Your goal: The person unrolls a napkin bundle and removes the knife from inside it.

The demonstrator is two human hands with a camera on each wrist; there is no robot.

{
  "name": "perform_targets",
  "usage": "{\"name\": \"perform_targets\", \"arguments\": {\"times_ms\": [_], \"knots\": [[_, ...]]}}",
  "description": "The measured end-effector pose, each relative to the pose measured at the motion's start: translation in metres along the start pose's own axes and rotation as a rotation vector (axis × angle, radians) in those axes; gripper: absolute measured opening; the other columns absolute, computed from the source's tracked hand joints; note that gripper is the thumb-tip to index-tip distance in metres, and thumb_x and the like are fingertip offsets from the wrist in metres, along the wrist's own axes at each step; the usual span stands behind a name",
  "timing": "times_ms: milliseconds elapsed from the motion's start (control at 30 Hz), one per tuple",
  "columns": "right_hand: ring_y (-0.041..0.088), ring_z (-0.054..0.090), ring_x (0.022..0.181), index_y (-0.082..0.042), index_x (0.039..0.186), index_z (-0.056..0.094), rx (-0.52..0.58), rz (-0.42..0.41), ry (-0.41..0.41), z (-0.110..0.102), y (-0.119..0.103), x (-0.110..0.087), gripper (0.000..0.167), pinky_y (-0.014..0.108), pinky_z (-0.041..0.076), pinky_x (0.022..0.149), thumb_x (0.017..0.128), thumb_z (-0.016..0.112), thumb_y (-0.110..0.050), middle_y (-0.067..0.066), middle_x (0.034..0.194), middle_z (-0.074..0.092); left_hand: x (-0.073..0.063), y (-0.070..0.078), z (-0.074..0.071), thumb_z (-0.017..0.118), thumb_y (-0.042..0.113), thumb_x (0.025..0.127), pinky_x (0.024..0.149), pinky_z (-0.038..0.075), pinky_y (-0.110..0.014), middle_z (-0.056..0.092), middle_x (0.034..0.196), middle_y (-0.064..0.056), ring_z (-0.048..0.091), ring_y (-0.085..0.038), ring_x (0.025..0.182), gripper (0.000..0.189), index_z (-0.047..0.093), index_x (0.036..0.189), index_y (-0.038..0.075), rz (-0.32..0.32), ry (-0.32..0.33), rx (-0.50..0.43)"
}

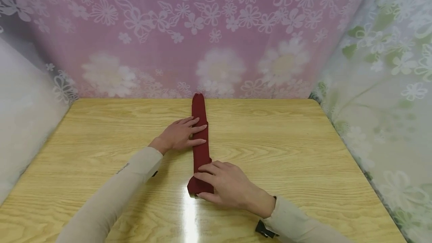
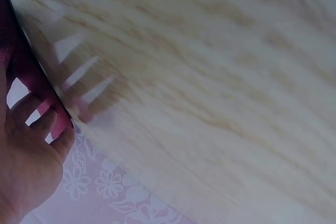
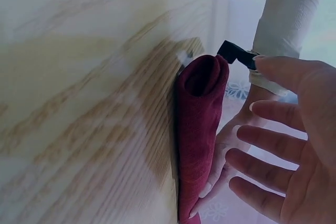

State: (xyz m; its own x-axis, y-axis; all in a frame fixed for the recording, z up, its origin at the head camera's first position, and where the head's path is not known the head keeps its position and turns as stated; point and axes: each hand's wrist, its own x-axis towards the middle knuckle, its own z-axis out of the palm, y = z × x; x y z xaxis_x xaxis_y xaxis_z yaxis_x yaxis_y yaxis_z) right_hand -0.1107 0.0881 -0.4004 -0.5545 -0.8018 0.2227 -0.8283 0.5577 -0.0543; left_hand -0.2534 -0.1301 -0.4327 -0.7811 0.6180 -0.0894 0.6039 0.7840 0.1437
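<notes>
A dark red cloth [image 1: 200,155], folded into a long narrow strip, lies lengthwise down the middle of the table. Its near end is wider, and in the right wrist view the cloth [image 3: 197,124] has a rolled, hollow end. Across the upper half of the strip rests my left hand [image 1: 179,134], fingers spread and fairly straight. My right hand [image 1: 231,185] is over the near end, its fingers extended; that hand [image 3: 299,150] looks loosely spread beside the roll in the right wrist view. Part of the near end is hidden beneath it.
The wood-grain table [image 1: 280,141] carries the cloth, whose far tip reaches the back edge. Behind stands a pink flowered backdrop [image 1: 152,48], with a pale flowered one [image 1: 381,123] on the right. A black strap piece [image 1: 264,229] hangs at the right wrist.
</notes>
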Motion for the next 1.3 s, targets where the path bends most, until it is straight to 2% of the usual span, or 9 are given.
{"name": "perform_targets", "arguments": {"times_ms": [200,533,1000,1300], "knots": [[0.016,0.058,0.105,-0.022,0.118,0.068,0.003,-0.011,0.03,0.003,-0.002,0.001,0.044,0.033,0.052,0.081,0.085,0.066,-0.052,-0.006,0.114,0.062,0.002,0.0,0.002,0.035,0.065,0.094,0.111,0.023,-0.048,0.026,0.154,-0.009,0.019,-0.027,0.142,0.065,0.035,0.149,0.029,0.007,0.014,0.027],[0.015,0.059,0.1,-0.02,0.115,0.069,-0.037,0.008,-0.034,0.009,-0.006,0.003,0.04,0.03,0.052,0.08,0.085,0.068,-0.046,-0.005,0.112,0.062,0.0,0.005,0.0,0.033,0.064,0.095,0.113,0.018,-0.047,0.026,0.154,-0.008,0.019,-0.027,0.142,0.064,0.033,0.149,0.03,-0.002,0.007,0.068],[0.013,0.06,0.1,-0.018,0.112,0.07,-0.044,0.023,-0.048,0.01,-0.007,0.004,0.034,0.028,0.052,0.076,0.088,0.066,-0.042,-0.005,0.111,0.062,-0.002,0.007,0.002,0.029,0.064,0.096,0.113,0.014,-0.049,0.026,0.155,-0.007,0.018,-0.026,0.143,0.063,0.034,0.15,0.03,-0.003,0.049,0.154],[0.013,0.063,0.093,-0.019,0.108,0.072,-0.104,-0.008,-0.009,0.011,-0.01,0.006,0.029,0.029,0.053,0.074,0.087,0.068,-0.039,-0.004,0.107,0.064,-0.005,0.01,-0.001,0.027,0.062,0.097,0.114,0.011,-0.047,0.026,0.155,-0.004,0.018,-0.023,0.143,0.062,0.032,0.15,0.03,0.014,0.05,0.228]]}}
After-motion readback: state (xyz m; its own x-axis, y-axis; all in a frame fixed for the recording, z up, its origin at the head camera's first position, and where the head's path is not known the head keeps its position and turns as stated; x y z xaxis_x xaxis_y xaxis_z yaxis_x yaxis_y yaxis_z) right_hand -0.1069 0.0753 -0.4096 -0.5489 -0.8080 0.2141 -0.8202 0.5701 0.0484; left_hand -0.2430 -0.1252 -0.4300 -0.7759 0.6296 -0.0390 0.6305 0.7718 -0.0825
